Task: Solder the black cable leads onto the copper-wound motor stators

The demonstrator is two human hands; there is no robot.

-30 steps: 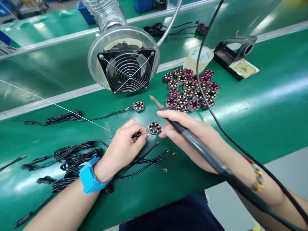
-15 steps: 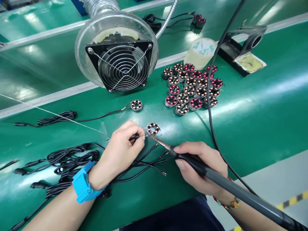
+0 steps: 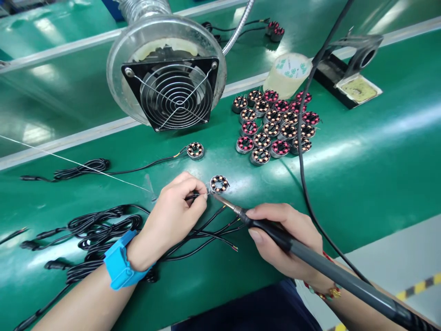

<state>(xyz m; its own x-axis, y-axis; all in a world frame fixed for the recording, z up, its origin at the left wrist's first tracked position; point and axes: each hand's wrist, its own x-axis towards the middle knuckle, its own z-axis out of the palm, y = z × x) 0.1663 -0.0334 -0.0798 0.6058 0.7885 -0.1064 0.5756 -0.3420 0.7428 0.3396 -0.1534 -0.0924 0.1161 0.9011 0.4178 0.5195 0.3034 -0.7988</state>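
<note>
- Wound stator (image 3: pixel 222 189) lies flat on the green bench (image 3: pixel 372 161), just right of the left fingertips
- Left hand (image 3: pixel 177 200) has thumb and forefinger pinched together on a black cable (image 3: pixel 192 197)
- Right hand (image 3: pixel 301 226) is curled firmly round a soldering iron (image 3: pixel 317 261), its tip at the stator's lower left edge; contact cannot be made out
- More stators (image 3: pixel 261 156) cluster beyond, near a tape roll (image 3: pixel 284 80)

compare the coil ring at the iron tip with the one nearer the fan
The near ring sits by the left hand and soldering iron; the far ring lies apart. The far ring trails a bundled black cable; the near ring has a dark lead pinched beside it. Both show copper-coloured coils.
</note>
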